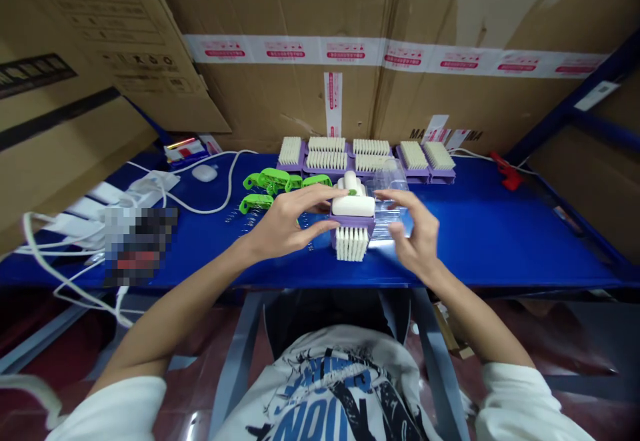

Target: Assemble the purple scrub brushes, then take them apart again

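While both hands work at the front middle of the blue table [500,227], the left hand [280,227] has hold of a brush [353,224]: fingers over its white top, thumb under on the near side, partly closed around it. Brush has a purple base and white bristles pointing toward the table edge; a small green piece sits at its top.

Right hand [417,237] is at a clear plastic tray [393,207] just right of the brush, fingers curled loosely, fingertips touching the tray's top and near edge. Can't tell if it's really gripping or only resting there. Brush and tray are touching or nearly so.

Just left of the brush, behind the left hand: a cluster of green clips [273,184] lying on the table. Along the back edge: a row of purple-and-white brushes [367,154], bristles up, against the cardboard boxes [350,14].

Far left: white cables [210,187] and a white mouse-like puck [204,173]. Far right at the back: a red item [506,173], too small to identify.
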A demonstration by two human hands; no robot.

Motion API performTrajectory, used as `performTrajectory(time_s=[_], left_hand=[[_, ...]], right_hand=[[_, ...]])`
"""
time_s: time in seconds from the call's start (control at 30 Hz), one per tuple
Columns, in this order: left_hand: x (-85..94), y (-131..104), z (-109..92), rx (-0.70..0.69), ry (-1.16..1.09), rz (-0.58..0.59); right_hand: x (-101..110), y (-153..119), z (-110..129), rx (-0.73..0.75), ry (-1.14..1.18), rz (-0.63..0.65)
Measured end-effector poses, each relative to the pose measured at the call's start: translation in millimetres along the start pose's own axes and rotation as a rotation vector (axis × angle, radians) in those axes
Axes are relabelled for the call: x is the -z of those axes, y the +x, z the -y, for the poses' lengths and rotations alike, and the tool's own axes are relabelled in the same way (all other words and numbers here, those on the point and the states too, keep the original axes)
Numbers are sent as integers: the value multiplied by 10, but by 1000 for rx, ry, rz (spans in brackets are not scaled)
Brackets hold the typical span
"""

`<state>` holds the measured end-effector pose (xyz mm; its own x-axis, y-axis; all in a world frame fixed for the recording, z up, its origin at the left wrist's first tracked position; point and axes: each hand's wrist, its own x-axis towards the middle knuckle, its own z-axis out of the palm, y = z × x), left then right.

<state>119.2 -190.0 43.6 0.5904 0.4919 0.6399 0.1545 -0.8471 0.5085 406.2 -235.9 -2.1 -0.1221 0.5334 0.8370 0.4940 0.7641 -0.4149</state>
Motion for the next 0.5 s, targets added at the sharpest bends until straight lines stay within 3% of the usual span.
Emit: performTrajectory(time_s=[0.07,0.13,0.23,0.33,0.5], left_hand=[[-19,-59,-3,-46,-18,-81],[-26,-105,13,-90,-22,-136],[-33,-150,60,0,-111,-170],[-36,-161,91,66,-140,-133],[-42,-170,96,-77,-66,-149]], right_hand=[[158,-58,-66,82,-199,32],[259,-151,-127,161,-406,158],[302,-312,-200,212,-607,379],[296,-447,-272,199,-618,468],[392,-501,-365,172,-447,479]])
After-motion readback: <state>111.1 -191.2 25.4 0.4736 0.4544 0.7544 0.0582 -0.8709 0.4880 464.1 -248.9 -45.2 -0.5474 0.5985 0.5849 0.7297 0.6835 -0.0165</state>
